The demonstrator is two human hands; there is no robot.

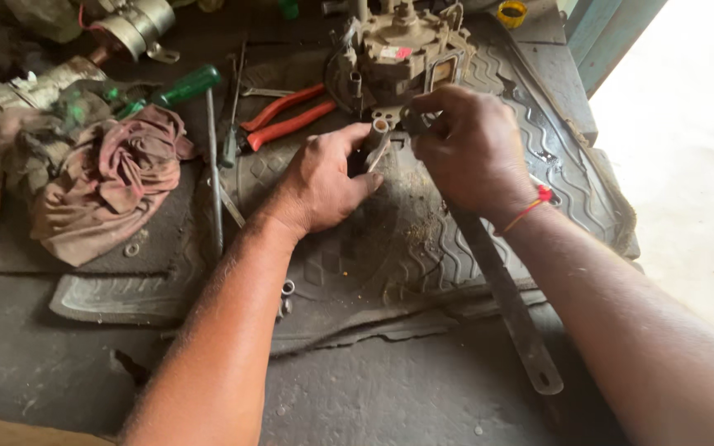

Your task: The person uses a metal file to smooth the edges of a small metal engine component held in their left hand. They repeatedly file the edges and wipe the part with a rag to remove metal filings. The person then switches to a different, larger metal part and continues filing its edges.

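Observation:
My left hand (324,177) grips a small metal tube-shaped part (379,132) just in front of a grimy metal engine unit (398,54). My right hand (473,149) is closed on a small dark piece (413,120) right beside that part, fingertips almost touching the left hand. A red thread is tied around my right wrist. Both hands hover over a ribbed rubber mat (539,157). What the right fingers pinch is mostly hidden.
Red-handled pliers (287,116) lie left of the unit. A green-handled screwdriver (188,87) and a long thin rod lie beside a dirty rag (101,182). A flat metal bar (506,301) runs under my right forearm. Small nuts (287,287) sit by the left forearm.

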